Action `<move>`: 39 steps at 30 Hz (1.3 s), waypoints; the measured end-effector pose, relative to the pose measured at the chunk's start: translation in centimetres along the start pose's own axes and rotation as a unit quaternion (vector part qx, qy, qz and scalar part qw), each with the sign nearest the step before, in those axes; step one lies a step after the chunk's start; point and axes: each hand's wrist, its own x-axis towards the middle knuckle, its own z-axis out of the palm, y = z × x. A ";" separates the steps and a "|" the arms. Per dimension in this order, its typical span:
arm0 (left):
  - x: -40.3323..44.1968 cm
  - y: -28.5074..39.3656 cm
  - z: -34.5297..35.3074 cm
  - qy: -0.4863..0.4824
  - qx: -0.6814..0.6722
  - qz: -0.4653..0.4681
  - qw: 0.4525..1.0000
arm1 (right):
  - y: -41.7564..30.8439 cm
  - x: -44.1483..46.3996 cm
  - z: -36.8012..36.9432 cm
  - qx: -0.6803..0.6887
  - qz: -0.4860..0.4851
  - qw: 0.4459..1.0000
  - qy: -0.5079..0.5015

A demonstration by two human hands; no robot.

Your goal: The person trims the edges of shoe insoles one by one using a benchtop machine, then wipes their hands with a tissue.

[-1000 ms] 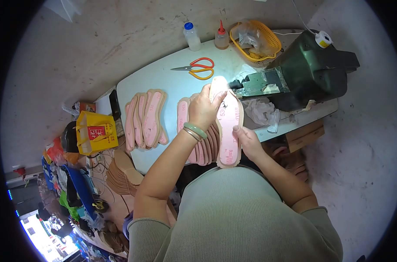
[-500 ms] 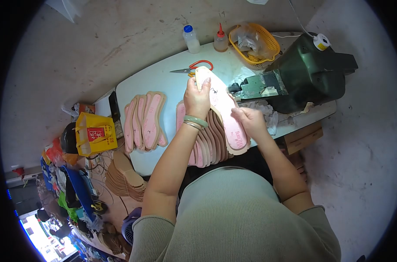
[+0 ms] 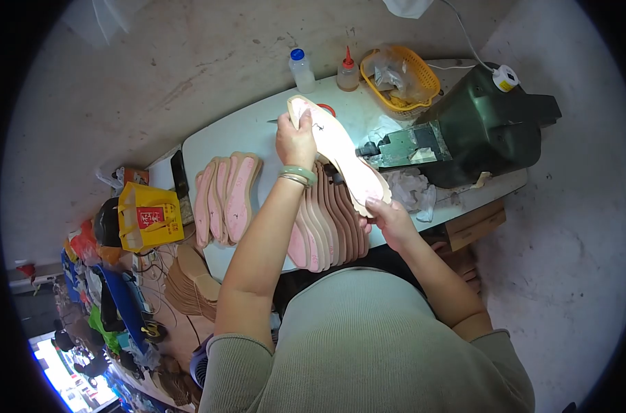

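Observation:
A pink shoe insole (image 3: 346, 157) with a scalloped tan edge slants across the middle, brightly lit and held up above the table. My left hand (image 3: 295, 142), wearing bangles at the wrist, grips its upper end with the thumb on top. At the lower end, my right hand (image 3: 391, 224) pinches the insole, thumb over the pink face. Beneath lies a fanned row of insoles (image 3: 330, 224), partly covered by the held one. Another group of pink insoles (image 3: 223, 196) rests left of my left forearm. The head of a dark green machine (image 3: 502, 127) stands close to the held insole's right side.
Along the table's back stand a blue-capped bottle (image 3: 302, 72), a red-tipped bottle (image 3: 348, 74) and a yellow basket (image 3: 404, 79). Scissors (image 3: 326, 109) are mostly hidden behind the insole. A yellow bag (image 3: 147, 215) sits left; crumpled plastic (image 3: 410, 189) lies beside the machine.
The insole has shifted up and left and tilted more. My right hand has moved from its side edge to its lower end. My left hand keeps its grip.

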 end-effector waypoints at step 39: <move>-6.1 2.6 -4.0 -0.326 0.187 0.104 0.921 | 3.0 -2.5 0.5 -0.100 0.033 0.994 -0.019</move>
